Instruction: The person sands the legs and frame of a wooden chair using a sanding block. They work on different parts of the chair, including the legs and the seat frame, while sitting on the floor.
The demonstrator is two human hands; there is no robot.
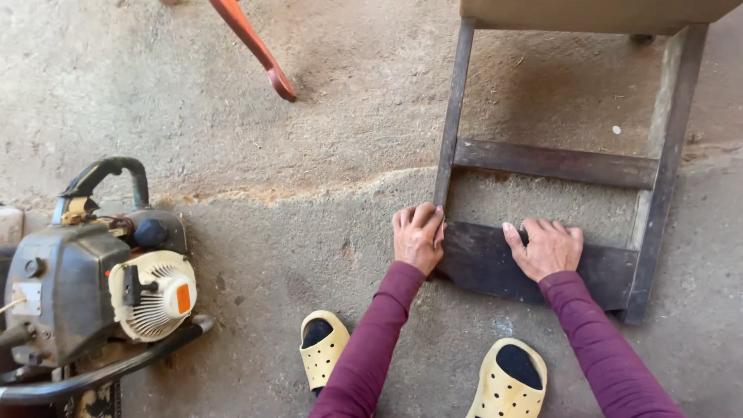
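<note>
My left hand [418, 236] is curled in a closed grip around the lower end of the left upright [453, 116] of a dark wooden frame [553, 162], right at the corner where that upright meets the bottom board [484, 263]. My right hand [549, 248] lies open and flat, palm down, fingers spread on the top edge of the same board, holding nothing, only pressing.

The frame lies on the floor [309, 224] just ahead of my feet, its bottom board nearest me, a middle crosspiece [553, 164] beyond it, and the right upright [665, 139] running up to a pale top piece [588, 11] at the picture's edge. All the pieces look joined; I see no loose part, nail or tool at the corner, so as far as I can judge I am only steadying or checking it, and nothing shows it altered yet.

My yellow perforated sandals [507, 383] stand on the sawdust-covered concrete. Well apart to the left sits a worn chainsaw [93, 286], untouched. An orange curved object [255, 42] lies further up.
</note>
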